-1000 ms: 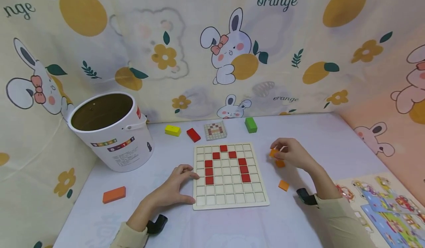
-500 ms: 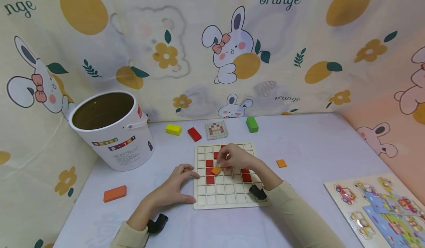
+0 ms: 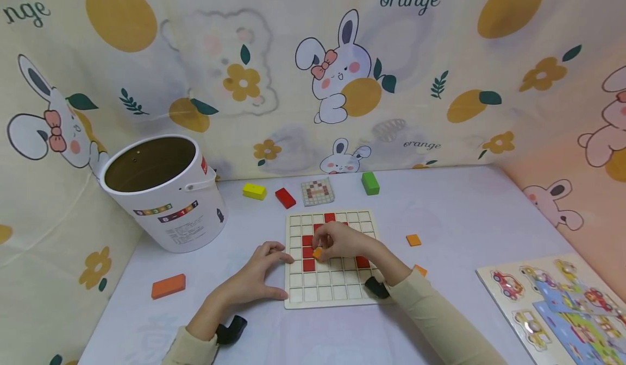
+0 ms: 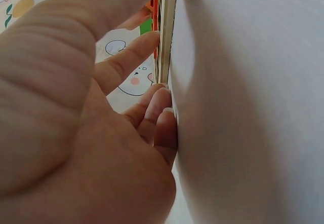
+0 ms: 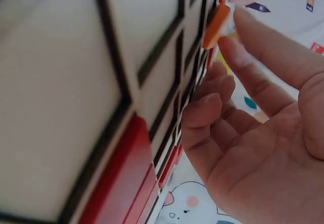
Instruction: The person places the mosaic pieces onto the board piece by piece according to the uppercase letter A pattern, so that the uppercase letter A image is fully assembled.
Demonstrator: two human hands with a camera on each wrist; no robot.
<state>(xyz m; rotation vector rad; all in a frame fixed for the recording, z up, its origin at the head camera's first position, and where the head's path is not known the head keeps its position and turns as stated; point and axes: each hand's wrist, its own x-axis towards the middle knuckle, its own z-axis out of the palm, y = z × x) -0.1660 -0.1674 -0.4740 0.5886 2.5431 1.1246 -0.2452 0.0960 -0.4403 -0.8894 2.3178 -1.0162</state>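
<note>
A cream grid board [image 3: 337,294] lies on the table, with red tiles [image 3: 308,265] seated in several of its squares. My right hand [image 3: 344,240] is over the board and pinches an orange tile [image 3: 318,253] between thumb and index finger, beside the left column of red. Up close in the right wrist view, the orange tile [image 5: 216,27] is tilted against the grid at the fingertips. At the board's left edge my left hand [image 3: 259,275] rests with spread fingers, thumb and fingertips touching the rim. The right hand and forearm hide some squares.
Two loose orange tiles [image 3: 413,240] lie right of the board. Behind it are a patterned card [image 3: 317,192], a red block [image 3: 285,197], a yellow block [image 3: 254,192] and a green block [image 3: 370,183]. A white bucket [image 3: 191,224], an orange block [image 3: 168,286] and a puzzle board [image 3: 504,305] flank it.
My right hand has picked up an orange tile from right of the board and carried it left over the grid, lowering it beside the red column. My left hand has stayed put.
</note>
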